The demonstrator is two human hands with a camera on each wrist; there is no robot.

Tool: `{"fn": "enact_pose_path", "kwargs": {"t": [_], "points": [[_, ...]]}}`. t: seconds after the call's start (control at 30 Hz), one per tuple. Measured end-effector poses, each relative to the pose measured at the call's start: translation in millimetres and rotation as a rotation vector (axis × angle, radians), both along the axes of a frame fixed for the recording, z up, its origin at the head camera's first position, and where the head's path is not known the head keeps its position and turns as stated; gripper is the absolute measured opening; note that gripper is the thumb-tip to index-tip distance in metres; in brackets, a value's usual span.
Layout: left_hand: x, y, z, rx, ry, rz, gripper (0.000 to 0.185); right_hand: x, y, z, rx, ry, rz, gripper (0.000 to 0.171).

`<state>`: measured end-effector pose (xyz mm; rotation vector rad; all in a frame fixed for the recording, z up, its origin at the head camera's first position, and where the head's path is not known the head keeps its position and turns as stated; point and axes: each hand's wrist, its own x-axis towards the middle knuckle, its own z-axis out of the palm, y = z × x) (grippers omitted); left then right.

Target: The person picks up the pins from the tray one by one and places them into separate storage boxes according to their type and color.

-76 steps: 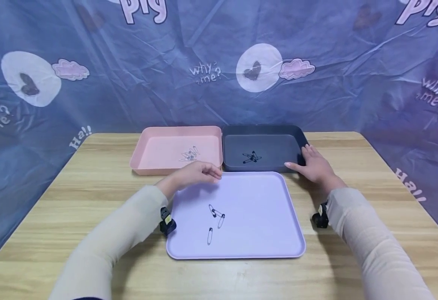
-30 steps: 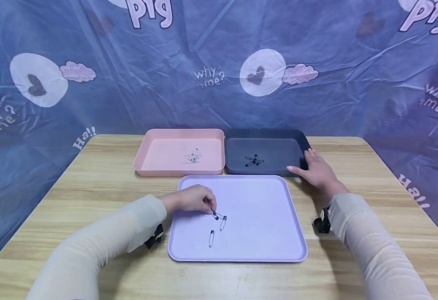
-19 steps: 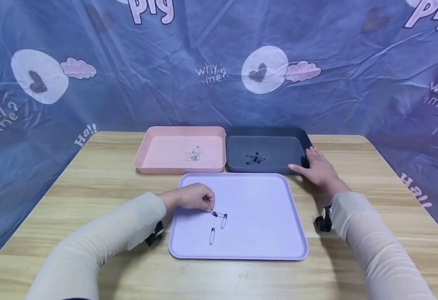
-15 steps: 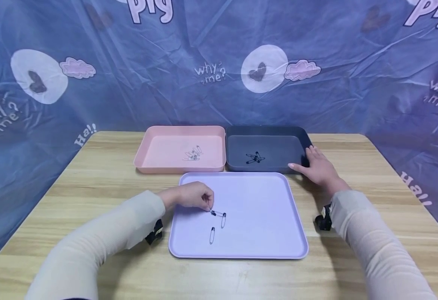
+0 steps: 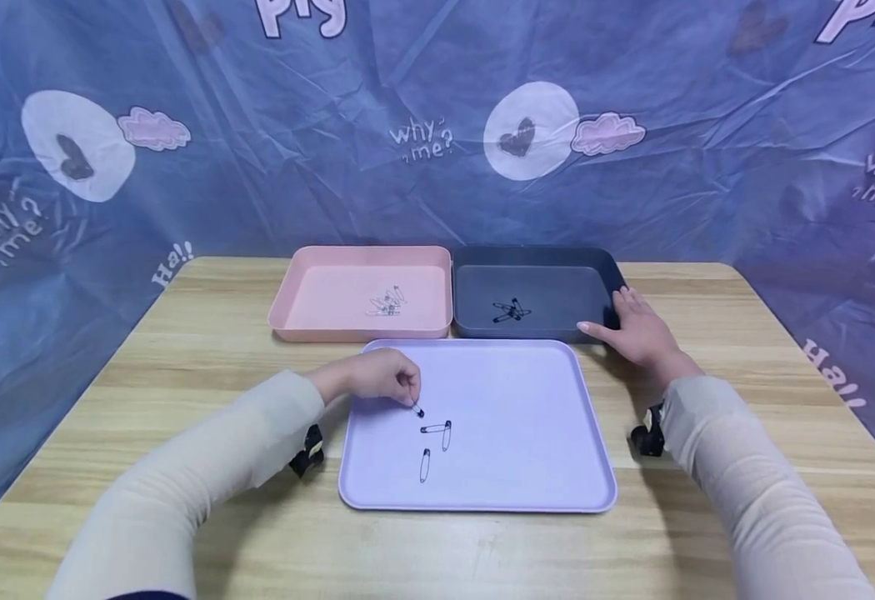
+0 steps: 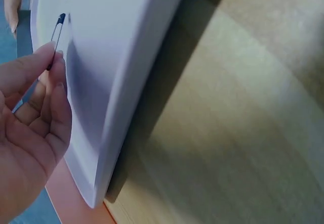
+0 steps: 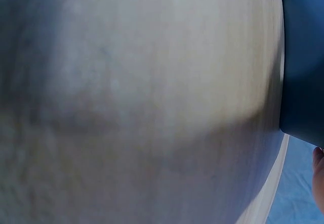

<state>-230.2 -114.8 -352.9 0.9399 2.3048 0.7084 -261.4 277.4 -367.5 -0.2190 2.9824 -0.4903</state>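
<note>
On the near lilac tray [image 5: 527, 467], the left hand [image 5: 374, 383] now pinches a black safety pin [image 5: 417, 410] between thumb and forefinger and has raised it just off the tray floor; half a second ago that pin lay flat, touching the silver pin beside it. The left wrist view shows the fingers [image 6: 48, 64] clamped on one end of the pin [image 6: 56, 34], the rest of it standing free. Two pins remain on the tray: a silver pin [image 5: 437, 430] lying where the black one left it, and a second black pin [image 5: 425, 464] a little nearer. So the pick appears done and the pin is clear of its neighbours, which did not visibly shift with it.

Across at the far right, the right hand [image 5: 636, 329] has not moved: fingers straight, resting against the near right corner of the dark tray [image 5: 602, 275], which holds black pins [image 5: 511, 312]. Left of it, the pink tray [image 5: 287, 296] holds silver pins [image 5: 385, 304]. All three trays sit on the desk [image 5: 205, 350].
</note>
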Motion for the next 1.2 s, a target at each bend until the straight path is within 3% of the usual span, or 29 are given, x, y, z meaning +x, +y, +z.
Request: {"fn": "enact_pose_path", "kwargs": {"t": [0.33, 0.77, 1.03, 1.2], "points": [[-11.6, 2, 3.5, 0.172, -0.07, 0.161, 0.004, 0.7, 0, -0.9, 0.002, 0.002, 0.001, 0.098], [-34.0, 36, 11.4, 0.322, -0.139, 0.31, 0.007, 0.6, 0, -1.5, 0.012, 0.015, 0.005, 0.097], [-50.3, 63, 14.1, 0.365, -0.208, 0.49, 0.012, 1.0, -1, -1.7, 0.0, 0.001, 0.002, 0.097], [-61.9, 81, 15.9, 0.498, -0.319, 0.619, 0.014, 2.0, 0, -1.0, 0.0, 0.004, 0.009, 0.096]]}}
